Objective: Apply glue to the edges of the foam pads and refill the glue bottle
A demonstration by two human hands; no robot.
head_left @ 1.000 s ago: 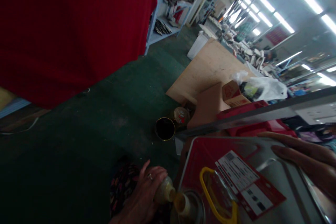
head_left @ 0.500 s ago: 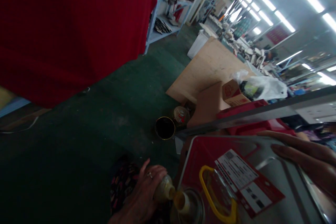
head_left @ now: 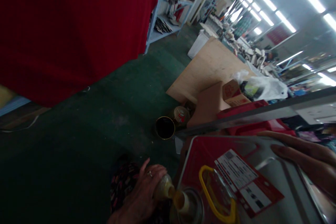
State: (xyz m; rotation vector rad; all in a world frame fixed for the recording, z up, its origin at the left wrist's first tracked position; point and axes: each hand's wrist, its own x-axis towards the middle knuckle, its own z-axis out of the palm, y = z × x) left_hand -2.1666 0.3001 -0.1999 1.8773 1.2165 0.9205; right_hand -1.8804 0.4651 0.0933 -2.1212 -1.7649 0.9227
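Note:
A large red and silver metal can [head_left: 210,150] with a yellow handle [head_left: 216,199] and a paper label [head_left: 236,169] is tipped toward the lower left. Its spout [head_left: 181,202] meets the mouth of a small, cloudy bottle [head_left: 163,187]. My left hand [head_left: 147,189], with a ring on one finger, is wrapped round that bottle. Over at the right, my right hand [head_left: 307,154] lies on the can's far side, its visible fingers stretched out along the metal.
An open dark bucket [head_left: 165,128] and a lidded tin [head_left: 181,114] stand on the green floor. Behind the can are a metal bar [head_left: 252,113], cardboard boxes [head_left: 210,103] and a wooden board [head_left: 210,66]. Red cloth [head_left: 78,35] hangs from shelving at the left.

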